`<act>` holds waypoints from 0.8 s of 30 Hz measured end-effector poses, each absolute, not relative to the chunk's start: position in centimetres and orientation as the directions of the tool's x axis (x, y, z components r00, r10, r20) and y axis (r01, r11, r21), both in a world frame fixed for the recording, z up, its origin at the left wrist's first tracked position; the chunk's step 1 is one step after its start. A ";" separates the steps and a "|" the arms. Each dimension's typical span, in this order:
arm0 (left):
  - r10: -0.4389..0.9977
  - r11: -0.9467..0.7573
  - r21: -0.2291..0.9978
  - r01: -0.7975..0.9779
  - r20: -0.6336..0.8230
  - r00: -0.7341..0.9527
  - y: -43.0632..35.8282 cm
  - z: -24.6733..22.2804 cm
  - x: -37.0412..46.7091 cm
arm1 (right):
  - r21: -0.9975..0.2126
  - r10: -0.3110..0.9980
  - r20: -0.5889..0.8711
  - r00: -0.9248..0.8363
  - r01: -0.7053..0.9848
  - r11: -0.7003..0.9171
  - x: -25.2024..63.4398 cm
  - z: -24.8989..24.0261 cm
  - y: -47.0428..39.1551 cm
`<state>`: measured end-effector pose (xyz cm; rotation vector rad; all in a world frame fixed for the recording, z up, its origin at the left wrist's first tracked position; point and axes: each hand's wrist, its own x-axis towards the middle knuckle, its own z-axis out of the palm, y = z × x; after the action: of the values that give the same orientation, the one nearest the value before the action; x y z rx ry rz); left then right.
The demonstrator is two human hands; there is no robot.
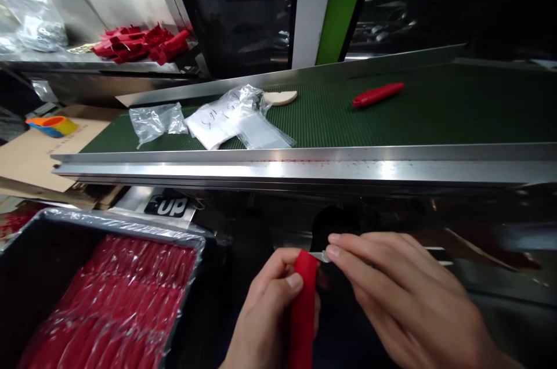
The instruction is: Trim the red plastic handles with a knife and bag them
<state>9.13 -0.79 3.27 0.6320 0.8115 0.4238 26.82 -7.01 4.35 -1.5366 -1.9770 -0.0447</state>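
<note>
My left hand [272,314] grips a long red plastic handle [303,311]; my right hand [404,293] pinches a small metal blade [321,255] at its tip; a slip could cut my fingertips.

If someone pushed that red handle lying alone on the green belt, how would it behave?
The red handle looks rounded and tapered, so it would probably roll, curving rather than going straight. The ribbed green belt should grip it and limit sliding. It looks like stiff moulded plastic, likely light, much like the one in the left hand.
</note>
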 end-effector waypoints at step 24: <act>0.640 0.686 0.713 -0.143 -0.498 0.585 0.6 3.5 9.2 | -0.315 0.870 0.440 -0.224 0.869 0.383 25.1 4.1 -7.8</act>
<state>9.21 0.63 3.48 0.6759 0.8262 0.4995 25.07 -7.84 4.05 -1.4881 -2.0954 0.0024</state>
